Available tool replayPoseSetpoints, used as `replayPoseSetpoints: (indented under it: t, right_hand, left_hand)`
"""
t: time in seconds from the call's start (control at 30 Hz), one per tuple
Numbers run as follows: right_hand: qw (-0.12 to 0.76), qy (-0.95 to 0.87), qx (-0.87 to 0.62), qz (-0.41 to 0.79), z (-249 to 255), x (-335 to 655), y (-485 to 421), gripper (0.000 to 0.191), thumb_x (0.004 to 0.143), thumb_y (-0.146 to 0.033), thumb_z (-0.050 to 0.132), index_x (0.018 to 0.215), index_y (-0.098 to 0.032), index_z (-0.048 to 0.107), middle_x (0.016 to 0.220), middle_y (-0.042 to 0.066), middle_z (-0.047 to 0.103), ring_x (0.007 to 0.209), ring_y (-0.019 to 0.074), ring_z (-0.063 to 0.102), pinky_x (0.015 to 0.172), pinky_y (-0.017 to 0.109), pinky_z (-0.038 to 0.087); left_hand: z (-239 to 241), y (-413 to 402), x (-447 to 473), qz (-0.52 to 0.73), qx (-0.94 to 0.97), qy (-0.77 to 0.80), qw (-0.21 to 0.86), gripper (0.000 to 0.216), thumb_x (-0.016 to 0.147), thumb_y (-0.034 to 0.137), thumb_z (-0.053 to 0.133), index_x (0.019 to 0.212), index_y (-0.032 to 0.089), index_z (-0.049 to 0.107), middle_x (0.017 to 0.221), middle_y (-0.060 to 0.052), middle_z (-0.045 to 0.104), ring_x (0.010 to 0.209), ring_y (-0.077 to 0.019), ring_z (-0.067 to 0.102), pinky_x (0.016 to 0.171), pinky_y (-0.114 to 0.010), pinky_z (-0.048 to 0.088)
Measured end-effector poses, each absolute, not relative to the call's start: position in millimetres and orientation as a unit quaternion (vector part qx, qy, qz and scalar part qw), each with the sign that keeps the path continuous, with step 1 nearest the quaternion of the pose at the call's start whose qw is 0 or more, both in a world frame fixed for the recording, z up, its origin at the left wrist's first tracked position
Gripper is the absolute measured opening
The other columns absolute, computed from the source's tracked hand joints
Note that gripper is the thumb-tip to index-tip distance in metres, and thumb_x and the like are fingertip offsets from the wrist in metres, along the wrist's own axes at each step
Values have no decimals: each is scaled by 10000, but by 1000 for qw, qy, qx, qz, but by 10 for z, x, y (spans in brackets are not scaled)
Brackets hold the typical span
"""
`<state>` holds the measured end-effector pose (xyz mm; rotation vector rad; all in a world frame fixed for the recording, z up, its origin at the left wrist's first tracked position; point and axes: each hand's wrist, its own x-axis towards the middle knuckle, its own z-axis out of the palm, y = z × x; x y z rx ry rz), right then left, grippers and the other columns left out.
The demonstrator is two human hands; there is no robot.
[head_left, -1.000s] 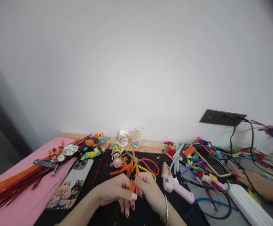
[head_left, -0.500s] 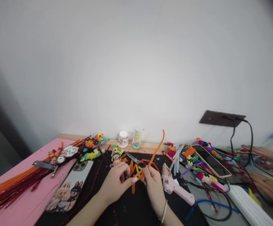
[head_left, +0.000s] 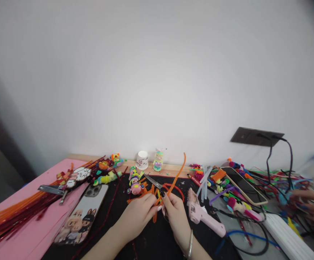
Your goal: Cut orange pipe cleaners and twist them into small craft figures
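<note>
My left hand (head_left: 139, 213) and my right hand (head_left: 174, 213) meet over a black mat (head_left: 110, 216) near the front of the table. Both pinch the same orange pipe cleaner (head_left: 176, 177), whose free end rises up and to the right above my fingers. A short orange stub hangs below the pinch. Loose orange and yellow pipe cleaner pieces (head_left: 146, 191) lie just behind my hands, with red-handled scissors (head_left: 170, 188) beside them.
A pink glue gun (head_left: 204, 216) lies right of my hands. A phone in a cartoon case (head_left: 83, 213) lies left, beside a pink sheet (head_left: 35, 231) with long orange and red stems. Small figures and a cup (head_left: 142, 159) line the wall. Another person's hands (head_left: 312, 209) work at the far right among cables.
My hands moved from close to me out toward the scattered pieces. The pipe cleaner's free end swung from upright to leaning right. The other person's hands shifted at the far right.
</note>
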<state>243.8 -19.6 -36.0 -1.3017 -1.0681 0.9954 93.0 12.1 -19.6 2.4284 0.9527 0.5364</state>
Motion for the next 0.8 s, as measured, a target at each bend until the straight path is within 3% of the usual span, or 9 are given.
replayPoseSetpoints:
  t: [0.23,0.47,0.8]
  right_hand:
    - [541,-449,-549,452,-360,2408,-206,431,764,-551,576,547,-223,400,483,-77,327,461,90,247,449,245,187]
    - [539,-420,-571,455,-361,2422,-220,393,766,-500,562,523,-240,396,461,-68,332,440,108,266,440,256,189]
    - [531,-441,-567,450,-319,2423,-221,440,785,-555,547,511,-238,411,442,-67,329,425,109,266,445,265,199]
  left_hand:
    - [-115,55,964,133,915,322,203,286,983,230,295,996,193,579,925,-66,656,769,-201,620,661,-279,395]
    - [-136,92,933,151,908,339,194,311,997,245,276,863,204,554,861,-45,642,731,-195,601,614,-274,350]
    - [-124,124,935,136,900,368,191,278,982,201,320,824,194,548,803,-36,646,712,-185,590,600,-265,323]
